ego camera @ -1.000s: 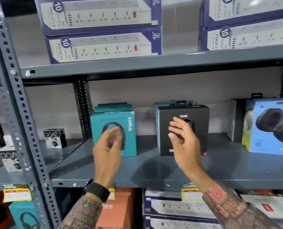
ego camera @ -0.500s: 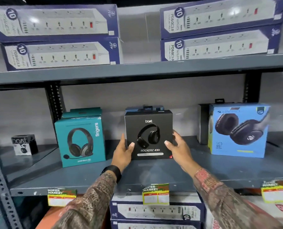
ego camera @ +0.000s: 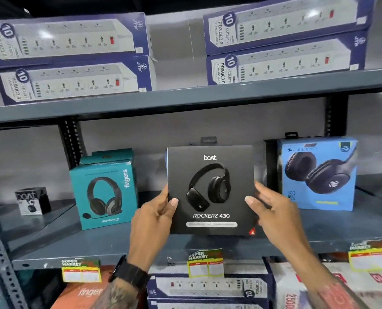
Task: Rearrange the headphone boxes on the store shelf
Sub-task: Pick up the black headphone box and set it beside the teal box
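In the centre of the frame, the left hand (ego camera: 154, 221) and the right hand (ego camera: 274, 217) are clasping the black headphone box (ego camera: 210, 190) by its two side edges, thumbs lying over the front face, fingers wrapped behind. Each grip is closed firmly on the box, one to a side. The box is facing the camera upright, in front of the middle shelf (ego camera: 51, 239); whether its lower edge is touching the shelf or hanging just above it is hard to tell.

Left of centre, the teal headphone box (ego camera: 105, 190) is standing on the same shelf, turned slightly. At the right of the frame, the blue headphone box (ego camera: 317, 172) is standing upright, with a darker box behind it. A small black box (ego camera: 32, 200) is sitting at the far left on the neighbouring shelf. In the upper part of the frame, power strip boxes (ego camera: 69, 56) are lying stacked in two piles.

Judging by this, the task is looking to be at an early or middle stage: one box is in hand and not yet set down, while the teal and blue ones are appearing untouched. What is remaining seems to be placing the black box in its new spot and then squaring up or shifting the others.
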`<state>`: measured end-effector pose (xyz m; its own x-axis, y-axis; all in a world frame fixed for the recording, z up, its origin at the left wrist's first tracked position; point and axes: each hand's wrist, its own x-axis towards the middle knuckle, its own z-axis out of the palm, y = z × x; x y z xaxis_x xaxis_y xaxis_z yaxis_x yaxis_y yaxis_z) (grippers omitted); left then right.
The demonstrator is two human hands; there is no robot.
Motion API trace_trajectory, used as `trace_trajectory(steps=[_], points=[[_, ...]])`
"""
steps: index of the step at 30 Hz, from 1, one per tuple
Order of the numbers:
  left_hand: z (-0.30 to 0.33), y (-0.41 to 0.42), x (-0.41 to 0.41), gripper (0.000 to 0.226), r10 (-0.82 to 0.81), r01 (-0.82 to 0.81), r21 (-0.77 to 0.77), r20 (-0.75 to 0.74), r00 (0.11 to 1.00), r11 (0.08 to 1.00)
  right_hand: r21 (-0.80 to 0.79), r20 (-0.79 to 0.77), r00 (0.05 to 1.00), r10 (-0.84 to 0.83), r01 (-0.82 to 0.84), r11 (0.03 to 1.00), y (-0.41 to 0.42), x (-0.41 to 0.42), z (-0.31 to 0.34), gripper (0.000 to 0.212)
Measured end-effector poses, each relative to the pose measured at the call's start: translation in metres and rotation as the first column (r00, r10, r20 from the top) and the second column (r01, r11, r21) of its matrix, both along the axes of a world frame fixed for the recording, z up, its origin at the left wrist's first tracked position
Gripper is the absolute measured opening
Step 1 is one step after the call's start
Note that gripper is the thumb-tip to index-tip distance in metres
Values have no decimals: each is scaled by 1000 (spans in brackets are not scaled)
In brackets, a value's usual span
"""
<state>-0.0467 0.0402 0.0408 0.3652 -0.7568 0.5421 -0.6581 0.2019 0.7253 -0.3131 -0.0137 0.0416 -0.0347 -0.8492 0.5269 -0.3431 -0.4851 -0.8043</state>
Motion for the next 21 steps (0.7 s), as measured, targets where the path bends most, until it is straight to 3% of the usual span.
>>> trace_trajectory(steps=[13, 21], points=[[7, 35, -26, 50, -45, 44, 47, 18, 999, 998, 22, 10, 1000, -24, 24, 999, 40, -32, 6, 56], [-13, 35, 18, 54, 51, -56, -46, -108, 993, 997, 53, 34, 994, 102, -104, 993, 18, 31, 8, 56]])
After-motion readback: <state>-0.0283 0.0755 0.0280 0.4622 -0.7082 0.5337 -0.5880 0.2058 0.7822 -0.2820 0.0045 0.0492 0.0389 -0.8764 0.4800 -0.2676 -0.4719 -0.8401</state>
